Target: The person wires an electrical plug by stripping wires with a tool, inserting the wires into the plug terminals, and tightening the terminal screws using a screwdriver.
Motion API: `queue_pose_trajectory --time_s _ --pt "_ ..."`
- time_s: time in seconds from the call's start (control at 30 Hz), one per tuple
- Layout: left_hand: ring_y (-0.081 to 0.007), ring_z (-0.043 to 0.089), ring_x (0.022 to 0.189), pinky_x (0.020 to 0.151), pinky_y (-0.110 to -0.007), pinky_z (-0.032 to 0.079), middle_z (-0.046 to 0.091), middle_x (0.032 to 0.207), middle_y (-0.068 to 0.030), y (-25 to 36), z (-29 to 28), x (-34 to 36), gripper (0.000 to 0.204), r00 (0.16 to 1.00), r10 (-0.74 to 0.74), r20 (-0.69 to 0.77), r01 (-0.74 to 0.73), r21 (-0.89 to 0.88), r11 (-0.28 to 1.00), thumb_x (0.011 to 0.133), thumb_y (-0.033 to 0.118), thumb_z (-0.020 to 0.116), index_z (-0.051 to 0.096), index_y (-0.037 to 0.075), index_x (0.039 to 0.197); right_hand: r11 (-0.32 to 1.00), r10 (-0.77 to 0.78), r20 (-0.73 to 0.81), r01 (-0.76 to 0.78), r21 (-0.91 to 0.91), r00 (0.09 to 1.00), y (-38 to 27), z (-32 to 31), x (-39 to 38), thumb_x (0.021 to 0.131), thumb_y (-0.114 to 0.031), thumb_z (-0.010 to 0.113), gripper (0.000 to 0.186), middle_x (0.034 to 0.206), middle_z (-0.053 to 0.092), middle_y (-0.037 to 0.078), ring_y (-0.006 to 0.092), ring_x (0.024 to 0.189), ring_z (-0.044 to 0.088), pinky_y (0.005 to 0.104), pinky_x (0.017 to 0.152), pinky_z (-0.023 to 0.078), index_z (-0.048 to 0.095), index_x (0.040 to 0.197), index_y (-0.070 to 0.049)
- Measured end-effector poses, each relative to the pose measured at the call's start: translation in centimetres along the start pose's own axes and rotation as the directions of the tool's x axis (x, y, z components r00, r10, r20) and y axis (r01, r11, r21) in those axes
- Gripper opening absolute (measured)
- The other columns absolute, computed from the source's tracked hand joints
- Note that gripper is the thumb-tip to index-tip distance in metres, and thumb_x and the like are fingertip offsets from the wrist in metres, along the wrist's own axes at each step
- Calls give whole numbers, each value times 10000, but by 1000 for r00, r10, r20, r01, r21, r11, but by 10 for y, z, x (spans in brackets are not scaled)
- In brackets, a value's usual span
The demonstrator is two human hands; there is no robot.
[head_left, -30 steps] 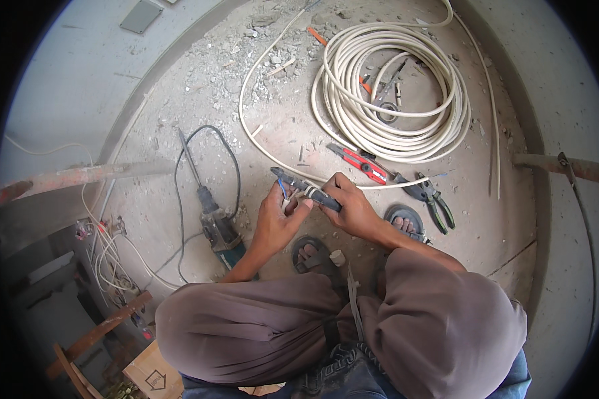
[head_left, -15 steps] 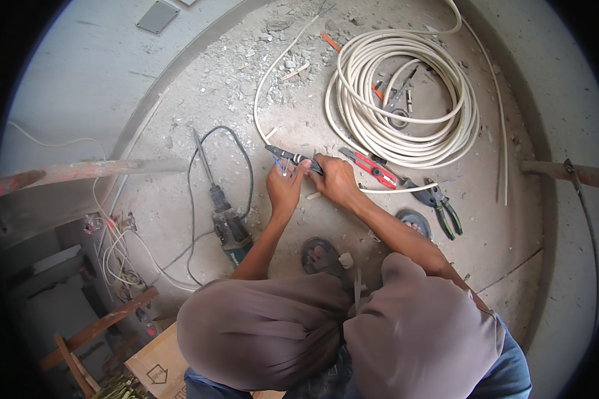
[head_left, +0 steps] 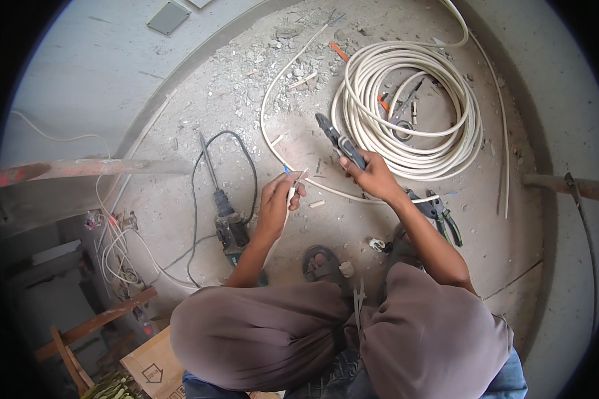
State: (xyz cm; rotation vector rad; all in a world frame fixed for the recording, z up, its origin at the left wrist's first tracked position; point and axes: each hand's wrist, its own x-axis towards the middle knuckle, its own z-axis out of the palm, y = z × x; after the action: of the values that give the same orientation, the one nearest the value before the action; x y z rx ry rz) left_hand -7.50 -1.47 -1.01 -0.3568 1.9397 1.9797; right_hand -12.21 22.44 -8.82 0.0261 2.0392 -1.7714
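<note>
Reaching in from the left, a pale, red-stained pipe (head_left: 80, 171) passes above a tangle of white wires (head_left: 111, 269), and lower down we see a cardboard box (head_left: 154, 359). Next along the floor (head_left: 286, 266) lies a power tool (head_left: 231, 229) with a long pointed bit, its dark cord looped beside it. Our two hands are apart. Our left hand (head_left: 274, 207) has its fingers closed around a white cable (head_left: 291, 193), near its end, where a blue tip shows; the rest trails back along our forearm. Beyond it, a cream cable (head_left: 264, 116) curves over the floor. Our right hand (head_left: 374, 176) is clamped on a dark hand tool (head_left: 343, 144), raised and slanting away from us. Just beyond sits a thick coil of cream cable (head_left: 419, 171); nearer us on the right lie green-handled pliers (head_left: 453, 229).
</note>
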Motion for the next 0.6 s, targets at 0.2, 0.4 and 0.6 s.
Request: queue_pose_trajectory --time_s 0.2,0.4,0.6 --pt "-49 419 563 503 -201 321 646 833 -97 53 13 -25 380 947 -283 153 278 54 959 1069 260 490 587 -22 1305 991 -79 232 51 127 970 7 -4 -44 997 -410 644 378 779 622 -9 100 731 529 281 673 433 687 990 -34" --pt "-32 386 482 452 -185 287 651 777 -114 80 10 -42 365 884 -347 313 298 194 935 1066 244 483 591 7 1322 967 -193 425 99 234 884 -45 -10 -55 1025 -283 624 264 853 590 -23 92 797 501 270 721 425 676 1157 -61" --pt "-28 378 470 444 -181 293 648 769 -116 81 10 -44 369 872 -342 350 299 174 938 1064 240 480 595 1 1321 982 -140 580 38 185 802 -56 -15 -56 1021 -273 632 305 883 581 -15 91 826 498 277 760 440 648 1243 -63"
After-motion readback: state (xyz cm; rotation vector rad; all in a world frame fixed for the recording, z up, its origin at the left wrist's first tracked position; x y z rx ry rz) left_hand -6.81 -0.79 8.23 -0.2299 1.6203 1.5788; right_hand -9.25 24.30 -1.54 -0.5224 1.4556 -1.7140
